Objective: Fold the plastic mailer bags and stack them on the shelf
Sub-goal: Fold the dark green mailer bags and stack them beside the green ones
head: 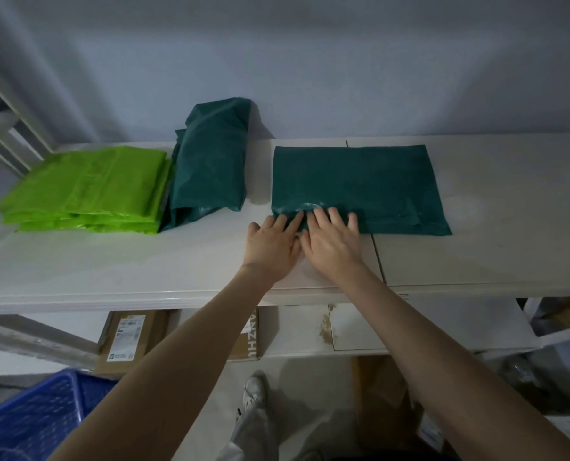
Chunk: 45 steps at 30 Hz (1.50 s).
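Now both my left hand (272,246) and right hand (330,241) press flat-fingered, gripping nothing, on the dark green mailer bag (357,186) mid-shelf (110,267); it's thin, limp, slippery film, so I'd pinch its near-left corner

Storeroom or packing area, white metal shelving (144,291), labelled cardboard parcels (129,341) at 7 o'clock, blue plastic crate (34,417) at 8 o'clock, stacked mailer bags (87,188) at 10 o'clock
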{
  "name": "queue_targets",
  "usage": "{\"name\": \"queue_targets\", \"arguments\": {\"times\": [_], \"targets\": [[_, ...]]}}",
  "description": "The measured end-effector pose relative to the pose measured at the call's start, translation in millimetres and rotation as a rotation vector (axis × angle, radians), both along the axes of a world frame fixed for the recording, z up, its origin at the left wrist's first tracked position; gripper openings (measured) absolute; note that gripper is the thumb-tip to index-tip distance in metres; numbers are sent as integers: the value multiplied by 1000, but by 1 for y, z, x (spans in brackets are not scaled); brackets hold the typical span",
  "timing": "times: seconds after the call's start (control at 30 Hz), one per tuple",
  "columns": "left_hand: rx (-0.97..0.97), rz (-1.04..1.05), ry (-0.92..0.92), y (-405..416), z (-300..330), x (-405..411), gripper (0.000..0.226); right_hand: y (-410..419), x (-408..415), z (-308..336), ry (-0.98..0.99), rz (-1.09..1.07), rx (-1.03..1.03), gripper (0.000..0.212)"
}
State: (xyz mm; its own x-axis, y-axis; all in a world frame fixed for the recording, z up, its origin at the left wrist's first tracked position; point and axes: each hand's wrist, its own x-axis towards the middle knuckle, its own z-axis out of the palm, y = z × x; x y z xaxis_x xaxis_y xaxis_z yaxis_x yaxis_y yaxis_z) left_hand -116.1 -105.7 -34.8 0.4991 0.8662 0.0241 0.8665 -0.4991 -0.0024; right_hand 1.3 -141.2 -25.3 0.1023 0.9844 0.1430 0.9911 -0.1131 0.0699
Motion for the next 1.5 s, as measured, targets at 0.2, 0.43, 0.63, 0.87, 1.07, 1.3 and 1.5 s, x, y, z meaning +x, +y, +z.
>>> {"name": "queue_targets", "arguments": {"times": [0.2, 0.43, 0.63, 0.87, 1.07, 1.3, 1.5], "targets": [[15, -3, 99, 1, 4, 10, 55, -12, 27, -5, 4, -73, 24, 52], [14, 1, 128, 1, 6, 14, 52, -26, 65, -7, 56, -98, 8, 48], [-18, 51, 68, -2, 13, 20, 48, -41, 93, -12, 29, -170, 51, 52], [38, -144, -87, -11, 28, 74, 50, -40, 93, -10, 96, -169, -6, 48], [-140, -292, -61, -18, 10, 112, 53, -45, 107, -9, 168, -121, -16, 46], [-175, -309, -52, -16, 0, 105, 55, -52, 138, -11, 201, -182, -53, 60], [-171, -307, -54, -18, -1, 106, 56, -57, 159, -14, 214, -264, -103, 50]]}}
